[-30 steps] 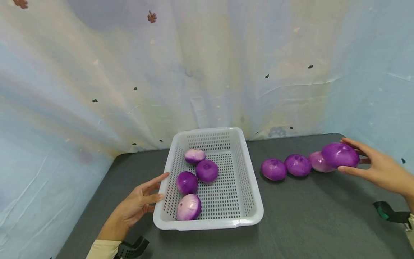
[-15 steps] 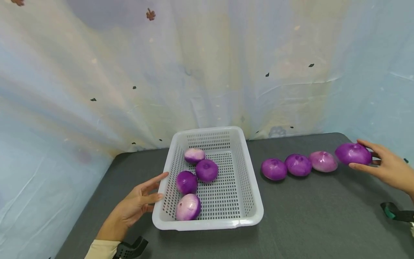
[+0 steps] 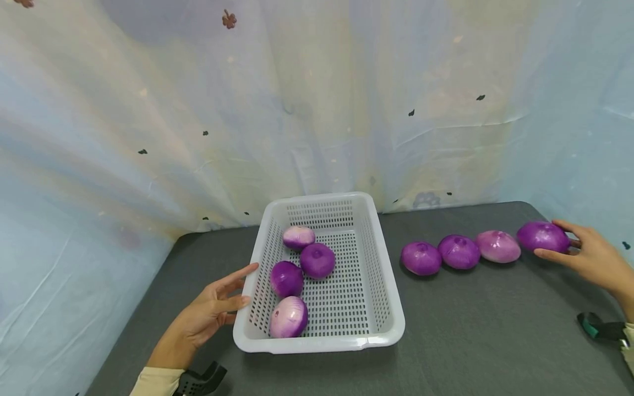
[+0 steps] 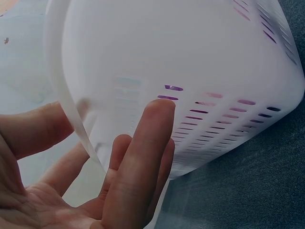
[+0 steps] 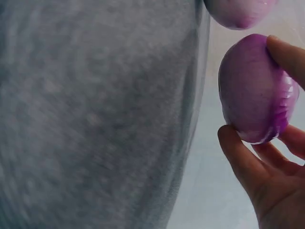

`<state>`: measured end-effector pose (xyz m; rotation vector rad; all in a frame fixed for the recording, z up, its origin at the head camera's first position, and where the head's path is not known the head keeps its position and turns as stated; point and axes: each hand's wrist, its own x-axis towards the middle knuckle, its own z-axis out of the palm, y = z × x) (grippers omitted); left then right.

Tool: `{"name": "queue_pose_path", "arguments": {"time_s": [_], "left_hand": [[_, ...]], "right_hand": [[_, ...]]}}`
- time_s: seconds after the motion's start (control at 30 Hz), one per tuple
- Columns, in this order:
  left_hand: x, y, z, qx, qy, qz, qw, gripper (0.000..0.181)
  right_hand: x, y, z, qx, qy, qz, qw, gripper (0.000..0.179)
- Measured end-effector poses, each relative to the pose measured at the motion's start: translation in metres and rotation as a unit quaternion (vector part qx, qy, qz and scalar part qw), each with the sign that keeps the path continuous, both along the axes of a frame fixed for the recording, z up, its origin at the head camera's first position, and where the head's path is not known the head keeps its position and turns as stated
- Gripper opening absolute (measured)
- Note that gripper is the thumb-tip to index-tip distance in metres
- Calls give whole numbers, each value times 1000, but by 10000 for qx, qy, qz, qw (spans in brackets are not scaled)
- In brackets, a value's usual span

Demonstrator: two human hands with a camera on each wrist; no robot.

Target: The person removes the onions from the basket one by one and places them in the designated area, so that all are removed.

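A white slotted plastic basket (image 3: 317, 344) stands mid-table with several purple onions inside, among them a pale one (image 3: 289, 317) near the front. My left hand (image 3: 213, 308) holds its left rim; in the left wrist view the fingers (image 4: 143, 157) lie along the outer wall, with the rim between them and the thumb. Far to the right, my right hand (image 3: 591, 256) grips a purple onion (image 3: 543, 236) from its right side, thumb in front. The right wrist view shows this onion (image 5: 255, 88) between thumb and fingertips, with another onion (image 5: 240, 9) close by.
Three more onions form a row left of the gripped one: a purple onion (image 3: 421, 258), another purple onion (image 3: 458, 252) and a pinker onion (image 3: 497, 246). The dark grey table (image 3: 470, 330) ends at a patterned curtain (image 3: 317, 110) behind and at both sides.
My right hand has carried its onion rightward and lowered it to the right end of the row, uncovering the pinker onion. The left hand and basket stay put.
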<state>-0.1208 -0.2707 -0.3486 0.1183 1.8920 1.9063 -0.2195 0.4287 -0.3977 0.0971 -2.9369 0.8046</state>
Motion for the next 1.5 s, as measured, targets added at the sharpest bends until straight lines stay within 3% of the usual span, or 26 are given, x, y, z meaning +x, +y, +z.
{"name": "queue_pose_path", "arguments": {"time_s": [0.27, 0.77, 1.2, 1.5], "left_hand": [[1, 1, 1, -82, -7, 77, 9999, 69], [1, 2, 1, -98, 2, 53, 9999, 69], [1, 3, 3, -120, -3, 109, 9999, 69], [2, 4, 4, -179, -44, 173, 9997, 68]], "right_hand": [[-1, 1, -7, 403, -74, -260, 9988, 95], [0, 3, -14, -71, -598, -286, 9978, 97], [0, 7, -13, -3, -680, 4, 9977, 101], [3, 6, -12, 106, -424, -75, 9990, 99]]}}
